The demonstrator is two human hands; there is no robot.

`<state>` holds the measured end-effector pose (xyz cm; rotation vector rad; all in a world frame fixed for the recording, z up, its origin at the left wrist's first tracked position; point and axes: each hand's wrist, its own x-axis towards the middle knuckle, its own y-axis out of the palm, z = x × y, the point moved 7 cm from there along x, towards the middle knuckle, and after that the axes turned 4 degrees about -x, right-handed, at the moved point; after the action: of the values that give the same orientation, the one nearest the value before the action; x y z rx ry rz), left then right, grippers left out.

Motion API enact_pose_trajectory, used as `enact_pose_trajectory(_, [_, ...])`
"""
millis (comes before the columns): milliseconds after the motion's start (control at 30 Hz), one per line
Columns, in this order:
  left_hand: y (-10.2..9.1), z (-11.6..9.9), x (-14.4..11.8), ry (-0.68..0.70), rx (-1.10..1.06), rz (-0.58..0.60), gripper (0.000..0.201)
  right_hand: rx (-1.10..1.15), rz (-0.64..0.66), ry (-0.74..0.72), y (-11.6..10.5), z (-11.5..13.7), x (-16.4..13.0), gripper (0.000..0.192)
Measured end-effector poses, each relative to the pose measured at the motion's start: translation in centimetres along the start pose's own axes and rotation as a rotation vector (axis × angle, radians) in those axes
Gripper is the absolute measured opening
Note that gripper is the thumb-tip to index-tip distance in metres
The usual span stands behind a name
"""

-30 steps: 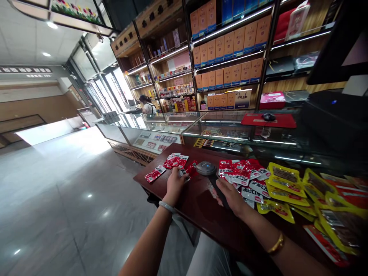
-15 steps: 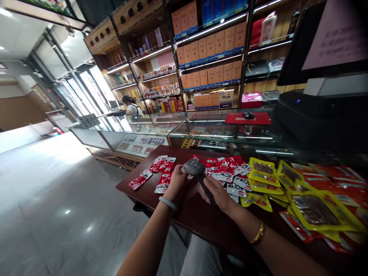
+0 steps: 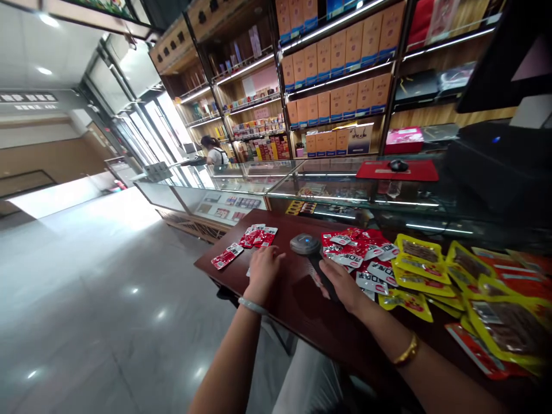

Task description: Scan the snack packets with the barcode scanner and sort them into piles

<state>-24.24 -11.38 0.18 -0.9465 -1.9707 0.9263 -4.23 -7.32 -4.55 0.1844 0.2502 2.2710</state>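
Note:
My right hand [image 3: 340, 282] is wrapped round the dark handle of a handheld barcode scanner [image 3: 305, 244]. The scanner's grey head points away over the table, with a small blue light on top. My left hand [image 3: 265, 269] is over the table's left part, fingers reaching forward and somewhat apart. Beneath it lies a red-and-white snack packet, mostly covered, with only a pale edge showing. Just beyond that hand is a small group of red-and-white snack packets [image 3: 257, 236], and one packet [image 3: 227, 256] lies nearer the table's left edge. A larger heap of the same packets [image 3: 357, 253] sits right of the scanner.
Yellow snack packs [image 3: 420, 267] and orange-red packs [image 3: 509, 276] cover the right of the brown table [image 3: 293, 310]. Behind it runs a glass display counter [image 3: 336, 198] with a mouse [image 3: 398, 165] on a red mat. A person [image 3: 215, 154] stands at the far counter.
My left hand has left the scanner head and moved left, over the packet that lay there. My right hand still holds the scanner. The view has shifted left.

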Motion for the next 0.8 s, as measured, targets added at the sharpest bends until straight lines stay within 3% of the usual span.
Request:
enact_pose_trajectory(100, [-2.7,4.4,-1.5,-0.203,0.345,-0.092,0.054,0.000,0.016,0.031,0.2,-0.9,0.0,0.040])
enact_pose_trajectory(167, [-2.7,6.4,-1.9,-0.305,0.423,-0.032,0.060,0.002,0.019,0.046,0.2,-1.2,0.0,0.041])
enact_pose_trajectory(267, [-2.0,7.5,-1.9,-0.337,0.415,0.046,0.060,0.005,0.019,0.050,0.3,-1.3,-0.1,0.041])
enact_pose_trajectory(433, [-0.4,6.7,-1.4,-0.291,0.163,0.095,0.047,-0.005,0.014,0.040,0.3,-0.6,-0.2,0.042])
enact_pose_trajectory(633, [1.7,4.6,-1.1,-0.206,-0.281,0.001,0.038,-0.018,0.022,0.028,0.5,-0.1,-0.4,0.043])
enact_pose_trajectory(800, [2.1,2.6,-1.2,-0.165,-0.392,-0.041,0.037,0.001,0.015,0.020,0.3,-0.1,-0.4,0.041])
